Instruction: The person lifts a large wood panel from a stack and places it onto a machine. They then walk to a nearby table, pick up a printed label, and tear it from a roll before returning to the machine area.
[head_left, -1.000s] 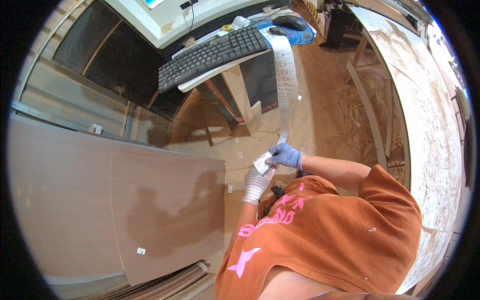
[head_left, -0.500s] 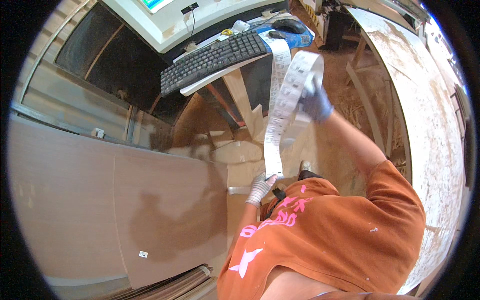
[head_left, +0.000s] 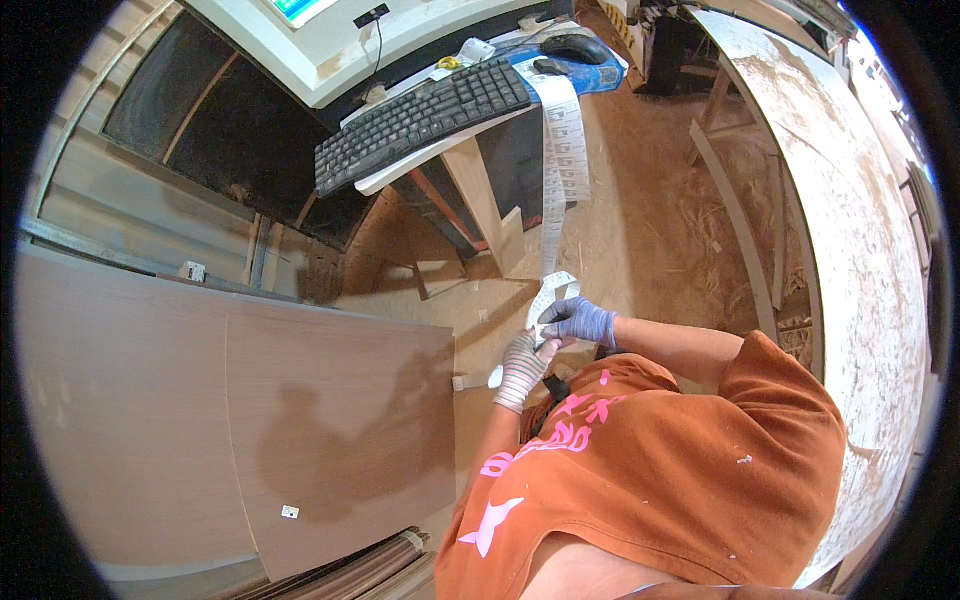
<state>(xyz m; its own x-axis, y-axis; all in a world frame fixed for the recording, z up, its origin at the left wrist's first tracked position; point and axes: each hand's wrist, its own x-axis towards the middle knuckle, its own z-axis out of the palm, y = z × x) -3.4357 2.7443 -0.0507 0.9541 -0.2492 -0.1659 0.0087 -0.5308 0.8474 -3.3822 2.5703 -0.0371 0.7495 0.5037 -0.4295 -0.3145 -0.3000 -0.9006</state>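
Note:
A long white strip of printed labels (head_left: 566, 150) hangs from the desk edge beside the mouse, partly doubled over. Its lower end runs down to my hands and bunches into a small loop. My left hand (head_left: 522, 368), in a striped glove, is closed on the strip in front of my body. From the right, my right hand (head_left: 583, 322) in a bluish-purple glove meets it, fingers closed on the same strip just above the left thumb. The fingertips partly hide the strip's end.
A black keyboard (head_left: 425, 120) and a mouse (head_left: 577, 49) on a blue pad sit on the desk below a monitor. Large brown wood panels (head_left: 340, 400) lie at left, one with a small label. A long white, stained board (head_left: 850, 220) stretches along the right.
My right hand has come down and left from the raised strip to meet my left hand. The wide loop it held up has dropped; the strip now hangs narrower from the desk.

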